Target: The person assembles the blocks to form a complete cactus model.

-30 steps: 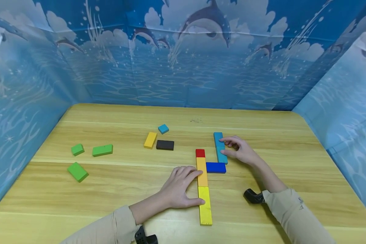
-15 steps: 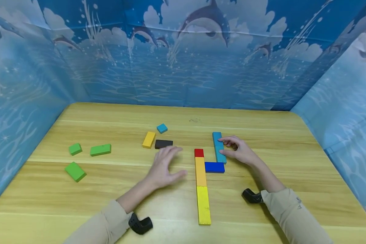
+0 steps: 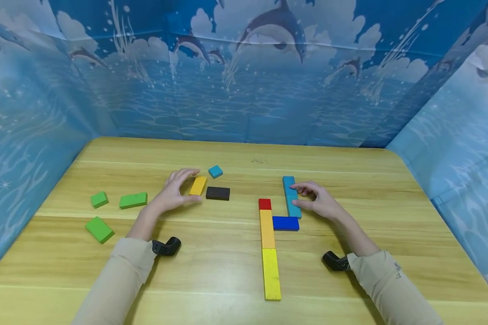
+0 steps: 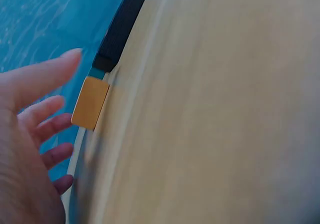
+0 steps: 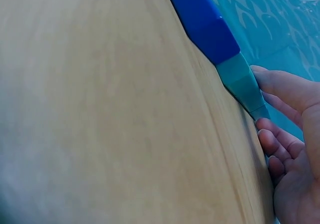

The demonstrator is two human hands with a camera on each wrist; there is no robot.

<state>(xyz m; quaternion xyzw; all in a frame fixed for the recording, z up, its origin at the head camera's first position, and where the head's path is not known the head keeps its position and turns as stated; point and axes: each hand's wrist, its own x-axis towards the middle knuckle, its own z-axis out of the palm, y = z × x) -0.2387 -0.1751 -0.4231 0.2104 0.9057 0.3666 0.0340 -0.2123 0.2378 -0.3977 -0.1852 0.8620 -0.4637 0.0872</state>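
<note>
My left grip (image 3: 171, 192) gapes wide around a golden-yellow block (image 3: 198, 185), holding nothing — my right grip (image 3: 322, 203), loosely curved, touches two light-blue blocks (image 3: 291, 194).

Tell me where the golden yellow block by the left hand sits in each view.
Head: the golden yellow block is left of centre, beside the left hand, just left of the black block.
Left wrist: left of centre at mid-height, just below the black block.
Right wrist: not in it.
Shared landmark: blue printed cloth, in all three.

Smooth wood-grain tabletop (image 3: 211, 271) with faint sheen, smooth-faced blocks (image 3: 271, 273), perhaps painted wood, creased cloth sleeves (image 3: 115, 275), wrinkled backdrop (image 3: 244, 108)
</note>
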